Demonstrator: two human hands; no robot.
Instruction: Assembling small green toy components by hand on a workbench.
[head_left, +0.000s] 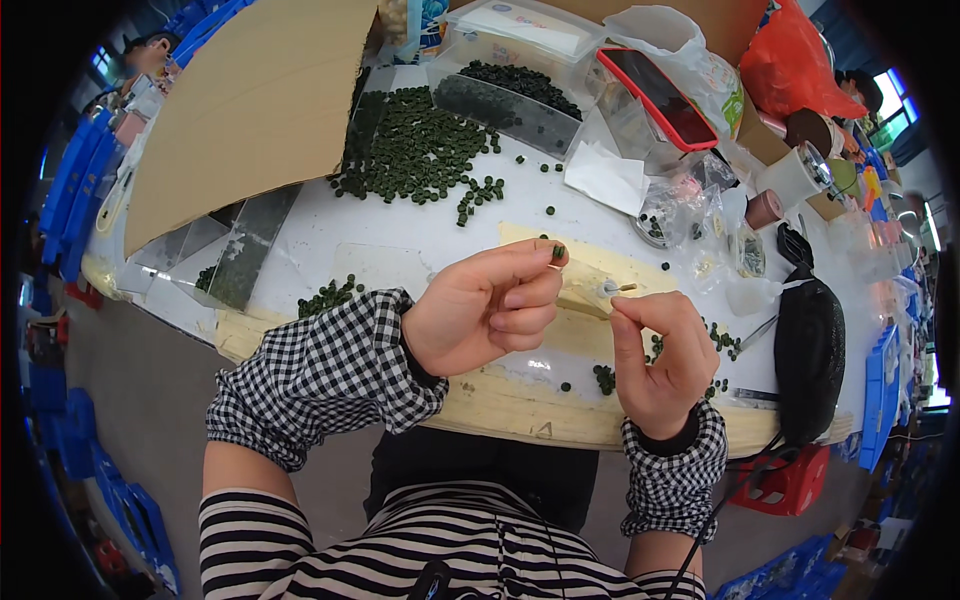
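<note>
Over the near middle of the table, my left hand pinches a small dark green cylindrical piece at its fingertips, the other fingers curled. To its right, my right hand is closed, thumb and forefinger pressed together. What sits between those fingertips is too small to make out. Just beyond them shows a small greyish lump with a brown tip, above a pale yellow sheet. A large heap of similar green pieces covers the table further back, and a smaller pile lies beside my left sleeve.
A cardboard sheet leans at the left. Behind the heap stands a clear plastic box of dark pieces. A red-cased phone is propped beside white tissue. A black pouch hangs at the right edge, near tweezers.
</note>
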